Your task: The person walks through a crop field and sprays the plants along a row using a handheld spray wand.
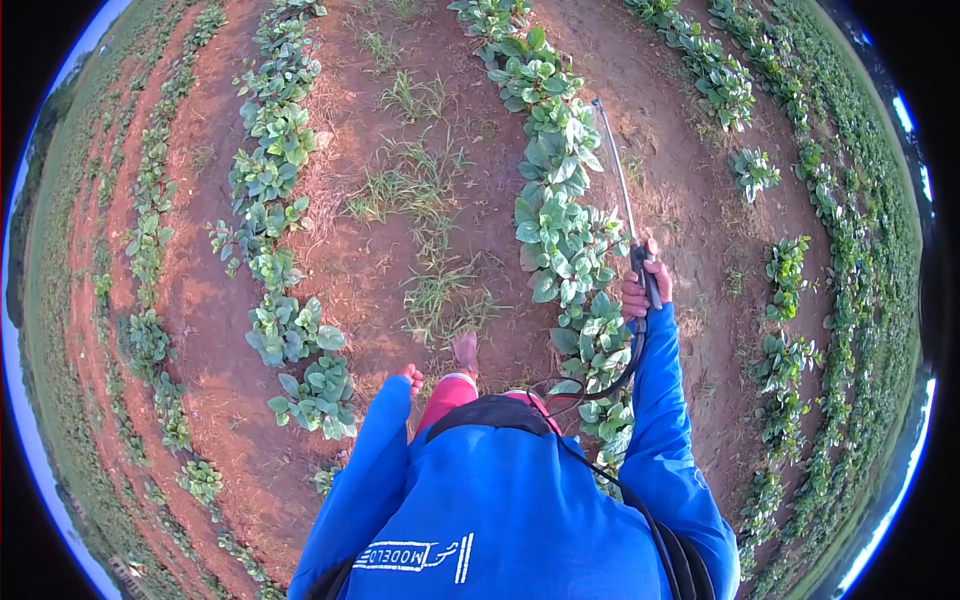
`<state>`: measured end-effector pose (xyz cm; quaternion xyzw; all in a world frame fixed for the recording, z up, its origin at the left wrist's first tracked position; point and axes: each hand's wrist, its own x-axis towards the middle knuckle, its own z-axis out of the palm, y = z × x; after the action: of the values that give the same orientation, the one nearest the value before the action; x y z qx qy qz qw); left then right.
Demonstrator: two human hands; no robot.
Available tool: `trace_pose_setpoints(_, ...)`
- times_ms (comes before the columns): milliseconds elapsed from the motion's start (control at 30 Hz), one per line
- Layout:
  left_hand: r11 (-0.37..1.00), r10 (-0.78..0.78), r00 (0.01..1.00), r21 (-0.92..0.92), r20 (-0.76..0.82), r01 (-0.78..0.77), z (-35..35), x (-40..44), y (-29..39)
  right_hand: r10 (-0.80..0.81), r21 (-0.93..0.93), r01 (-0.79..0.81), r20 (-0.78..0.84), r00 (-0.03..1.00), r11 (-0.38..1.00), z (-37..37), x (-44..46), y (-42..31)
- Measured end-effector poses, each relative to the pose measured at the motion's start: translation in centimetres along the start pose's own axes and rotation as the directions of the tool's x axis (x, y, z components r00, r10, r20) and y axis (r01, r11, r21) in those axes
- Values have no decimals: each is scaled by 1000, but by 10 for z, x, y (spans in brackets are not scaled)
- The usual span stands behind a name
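My right hand [645, 285] is wrapped around the black handle of a sprayer wand [619, 175]. The wand's thin metal tube points forward along the right side of a row of leafy green plants [565, 235], its bent tip close to the leaves. From the handle, a dark hose [622, 378] curves back toward my waist. My left hand [412, 378] is low beside my leg, mostly covered by the blue sleeve. Its visible fingers look curled, and whatever may be inside them is hidden.
Reddish soil with grass tufts [420, 190] lies between the crop rows. Another plant row [275, 200] runs along my left, and more rows [785, 380] stand to the right. My bare foot [466, 350] is on the soil. A dark strap [655, 520] crosses my blue top.
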<state>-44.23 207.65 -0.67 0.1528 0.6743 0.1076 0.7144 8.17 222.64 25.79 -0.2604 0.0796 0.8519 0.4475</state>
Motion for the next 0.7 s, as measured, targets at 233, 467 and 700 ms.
trace_pose_setpoints(233, 997, 49, 995, 71, -91, -42, -47, -2, 106, -85, -1, 85, 34, 996, 996, 48, 116, -109)
trace_pose_setpoints(467, 999, -3, 987, 33, -160, 8, -76, 3, 133, -50, -267, -66, -406, 912, 961, 72, 155, -95)
trace_pose_setpoints(700, 997, -71, 995, -5, -72, 71, -80, 60, 110, -395, -790, -373, -580, 713, 486, 9, 118, 6)
